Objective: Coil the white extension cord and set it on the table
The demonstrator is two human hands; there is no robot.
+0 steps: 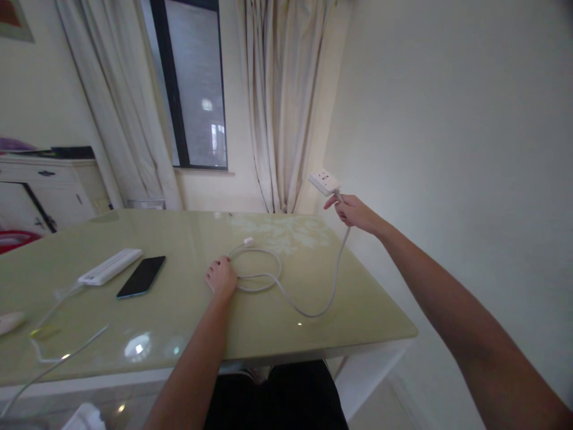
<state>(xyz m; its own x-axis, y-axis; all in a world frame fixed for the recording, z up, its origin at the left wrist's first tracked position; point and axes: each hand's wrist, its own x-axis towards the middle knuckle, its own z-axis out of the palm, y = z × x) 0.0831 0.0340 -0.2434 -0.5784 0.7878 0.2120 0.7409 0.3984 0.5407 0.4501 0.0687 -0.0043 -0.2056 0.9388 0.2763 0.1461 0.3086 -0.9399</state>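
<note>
A small white power strip [324, 182] with socket holes is raised above the table's far right corner. My right hand [353, 213] is closed around its cord just below the strip. From there the white cord [313, 315] droops to the tabletop and runs left into a loose coil. My left hand [221, 276] rests on the table at the coil's left side, its fingers curled over the cord. Beyond the coil lies the white plug [248, 242] at the cord's end.
Left on the glossy green table [188, 334] lie a black phone [141, 277] and a longer white power strip [110, 267] with its own cable [56, 307]. A white object [12, 322] sits at the left edge. The wall [470, 149] stands close on the right.
</note>
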